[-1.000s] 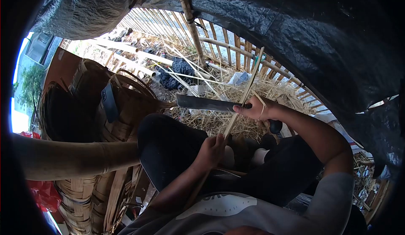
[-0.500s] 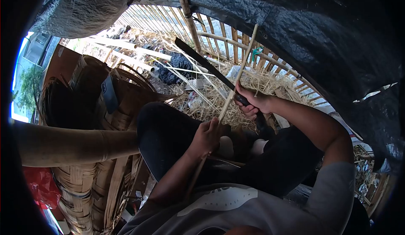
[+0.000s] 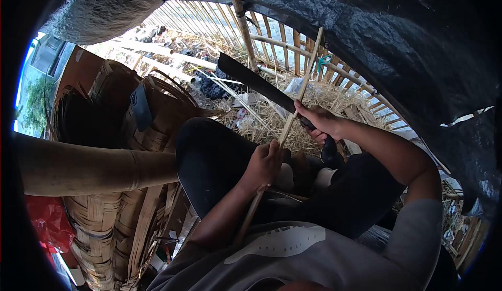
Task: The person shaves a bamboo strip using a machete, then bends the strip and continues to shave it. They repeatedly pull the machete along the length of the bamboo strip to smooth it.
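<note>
My left hand [image 3: 264, 165] is closed round the lower part of a long, pale bamboo strip [image 3: 308, 77], which slants up and away to the right. My right hand [image 3: 317, 123] grips the dark handle of a machete [image 3: 256, 80], with the thumb laid along the strip. The wide dark blade points up and to the left, and its base near the handle meets the strip. Below my left hand the strip's lower end runs back towards my shirt. Exactly how the cutting edge touches the strip is hidden by my hand.
Woven bamboo baskets [image 3: 99, 223] stand at the left, with a phone [image 3: 140, 107] on one. A thick bamboo pole [image 3: 94, 166] crosses in front of them. Shavings [image 3: 334, 100] litter the ground ahead, before a slatted bamboo fence [image 3: 287, 43]. Black tarp [image 3: 397, 40] hangs at the right.
The machete blade has turned so that more of its flat side shows. Both hands still hold the strip and the machete in nearly the same places; the whole view has shifted slightly.
</note>
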### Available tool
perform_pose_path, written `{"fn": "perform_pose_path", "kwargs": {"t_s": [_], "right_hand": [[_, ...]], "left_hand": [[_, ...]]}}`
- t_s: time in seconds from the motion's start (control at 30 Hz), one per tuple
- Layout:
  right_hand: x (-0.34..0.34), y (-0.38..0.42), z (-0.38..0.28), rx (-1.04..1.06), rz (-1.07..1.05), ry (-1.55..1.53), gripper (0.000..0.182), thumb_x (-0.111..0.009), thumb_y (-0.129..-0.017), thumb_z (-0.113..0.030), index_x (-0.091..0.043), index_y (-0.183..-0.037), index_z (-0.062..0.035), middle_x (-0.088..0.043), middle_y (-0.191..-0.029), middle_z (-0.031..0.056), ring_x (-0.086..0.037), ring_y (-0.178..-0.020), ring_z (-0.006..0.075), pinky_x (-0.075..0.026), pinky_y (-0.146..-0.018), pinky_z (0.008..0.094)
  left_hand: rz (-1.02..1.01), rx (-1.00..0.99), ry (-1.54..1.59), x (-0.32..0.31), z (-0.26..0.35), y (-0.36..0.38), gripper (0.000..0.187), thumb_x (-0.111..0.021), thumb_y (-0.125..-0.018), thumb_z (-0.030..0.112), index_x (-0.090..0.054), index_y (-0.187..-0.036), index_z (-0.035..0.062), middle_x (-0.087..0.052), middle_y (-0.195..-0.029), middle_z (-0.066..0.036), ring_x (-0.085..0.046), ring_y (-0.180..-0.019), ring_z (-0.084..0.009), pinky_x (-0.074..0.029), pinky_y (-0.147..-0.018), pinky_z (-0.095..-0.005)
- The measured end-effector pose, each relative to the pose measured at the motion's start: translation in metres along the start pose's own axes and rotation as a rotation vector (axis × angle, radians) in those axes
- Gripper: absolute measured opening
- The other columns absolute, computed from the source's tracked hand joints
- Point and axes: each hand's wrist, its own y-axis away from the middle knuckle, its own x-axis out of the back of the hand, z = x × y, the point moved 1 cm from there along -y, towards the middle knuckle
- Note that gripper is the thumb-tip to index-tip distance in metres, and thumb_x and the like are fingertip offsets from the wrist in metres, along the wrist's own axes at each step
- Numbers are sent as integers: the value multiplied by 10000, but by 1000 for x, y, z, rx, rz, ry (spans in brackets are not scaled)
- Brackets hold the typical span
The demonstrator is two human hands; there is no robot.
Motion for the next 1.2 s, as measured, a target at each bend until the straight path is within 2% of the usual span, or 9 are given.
{"fn": "perform_pose_path", "kwargs": {"t_s": [0.23,0.37,0.6,0.7,0.83,0.93,1.03,1.13,1.2], "right_hand": [[12,-10,15,-96,-430,-144,777,-200,-811,-885,-433,-776,-146,-267,-443,-44,-254,-334,69,-271,-380,286],[20,-19,12,-123,-564,-202,749,-257,-831,-865,-418,-768,-136,-280,-446,-49,-273,-336,66,-274,-370,278],[-10,-13,-23,293,360,746,630,-564,-911,-660,-608,-825,-37,-468,-471,1,-486,-381,124,-419,-394,309],[-22,-4,-23,266,356,602,645,-569,-894,-685,-576,-803,-46,-449,-475,-11,-457,-380,110,-410,-398,317],[-22,-2,-22,-133,24,22,677,-435,-898,-769,-422,-714,-117,-316,-469,-53,-340,-358,82,-346,-388,304],[-12,-9,-15,-117,-160,-79,704,-356,-890,-806,-386,-721,-123,-290,-473,-52,-312,-359,75,-318,-387,287],[-1,-12,-3,-166,-590,-294,728,-399,-853,-830,-355,-629,-138,-306,-488,-59,-318,-369,61,-335,-390,282],[3,-21,0,-100,-447,-200,710,-422,-876,-799,-360,-636,-133,-345,-471,-48,-365,-365,72,-366,-389,303],[-2,-22,-5,61,-94,114,668,-435,-896,-767,-418,-744,-117,-353,-470,-40,-370,-356,85,-361,-383,319]], "left_hand": [[-148,-82,85,16,-29,-4,304,-463,-1063,287,-511,-1024,-11,-571,-703,-33,-536,-464,-113,-425,-392,-244],[-46,-14,8,12,-10,0,303,-474,-1061,283,-526,-999,-9,-560,-703,-21,-540,-498,-101,-429,-411,-239],[119,-71,3,18,-21,-14,351,-427,-1080,295,-557,-910,16,-526,-715,13,-525,-607,-61,-429,-525,-220],[125,-62,50,15,-18,-12,383,-406,-1085,301,-560,-885,14,-523,-716,23,-517,-620,-47,-418,-528,-219],[230,-176,-182,1,0,-7,467,-374,-1089,329,-549,-789,16,-445,-600,38,-418,-534,-43,-346,-478,-254],[191,-17,-227,-6,31,6,458,-380,-1089,316,-556,-801,7,-453,-599,33,-425,-533,-44,-353,-478,-255],[180,-21,-234,-11,33,7,469,-376,-1089,318,-563,-796,3,-467,-598,26,-436,-533,-43,-364,-479,-255],[222,-191,-315,-5,15,-2,483,-371,-1090,329,-565,-788,6,-481,-606,23,-433,-528,-43,-361,-475,-259],[216,-171,-213,-1,9,-5,490,-369,-1091,336,-559,-782,6,-479,-614,27,-422,-535,-43,-353,-481,-255]]}}
